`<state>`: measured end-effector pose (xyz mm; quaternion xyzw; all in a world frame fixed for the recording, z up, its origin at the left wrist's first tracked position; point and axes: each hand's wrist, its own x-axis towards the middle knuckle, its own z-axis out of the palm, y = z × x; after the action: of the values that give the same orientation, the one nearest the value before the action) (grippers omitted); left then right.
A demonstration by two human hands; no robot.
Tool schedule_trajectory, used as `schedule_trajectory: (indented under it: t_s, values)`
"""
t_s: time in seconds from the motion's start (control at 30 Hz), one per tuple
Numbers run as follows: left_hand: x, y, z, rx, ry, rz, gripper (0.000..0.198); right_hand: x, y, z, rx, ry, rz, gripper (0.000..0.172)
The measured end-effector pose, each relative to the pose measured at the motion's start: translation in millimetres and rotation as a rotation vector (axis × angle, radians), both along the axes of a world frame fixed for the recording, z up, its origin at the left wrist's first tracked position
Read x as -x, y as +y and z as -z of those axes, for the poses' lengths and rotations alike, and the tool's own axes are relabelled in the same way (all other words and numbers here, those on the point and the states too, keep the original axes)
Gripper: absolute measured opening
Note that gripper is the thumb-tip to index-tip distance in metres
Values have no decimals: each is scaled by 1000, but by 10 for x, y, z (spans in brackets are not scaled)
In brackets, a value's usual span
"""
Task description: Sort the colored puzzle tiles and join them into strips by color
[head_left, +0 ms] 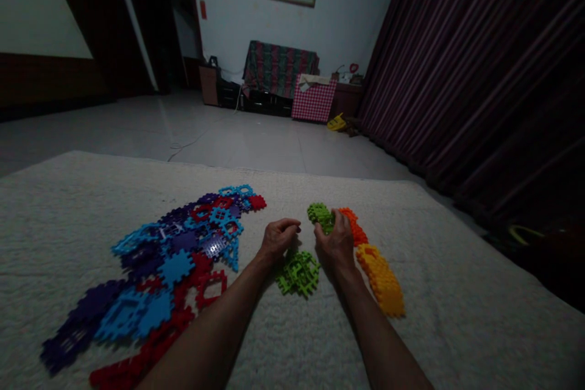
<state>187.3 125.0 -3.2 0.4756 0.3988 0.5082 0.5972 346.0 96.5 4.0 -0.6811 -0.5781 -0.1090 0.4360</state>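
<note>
My right hand (337, 242) is closed around a stack of green interlocking plastic tiles (320, 214), held just above the pale carpet (411, 268). My left hand (278, 237) hovers beside it with fingers curled; whether anything is in them is hidden. Below and between the hands lies a loose pile of green tiles (299, 273). To the right of my right hand lie a row of orange tiles (354, 225) and a row of yellow tiles (381, 280).
A wide scatter of blue, purple and red tiles (169, 262) covers the carpet on the left. Beyond the carpet is a grey floor, a covered cabinet (278, 76) and a checked red box (313, 102) at the back wall. Dark curtains (479, 73) hang on the right.
</note>
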Motion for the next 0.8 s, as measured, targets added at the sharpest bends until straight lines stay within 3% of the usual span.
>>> schedule_trajectory:
  t_s: [0.23, 0.4, 0.57, 0.67, 0.73, 0.8]
  values:
    - [4, 10, 19, -20, 31, 1, 24, -103, 420, -281, 266, -145, 9, 46]
    - [7, 18, 23, -54, 56, 0, 23, -90, 548, -468, 437, -211, 80, 41]
    - [1, 24, 40, -38, 45, 6, 24, -77, 565, -455, 459, -210, 70, 48]
    - [-5, 35, 51, -18, 28, 7, 24, -55, 499, -478, 352, -202, 28, 57]
    - [-2, 37, 36, 1, 6, -4, 25, -38, 388, -521, 262, -189, -16, 53]
    - [8, 30, -1, 28, -27, -16, 27, -28, 219, -565, 290, -150, -88, 43]
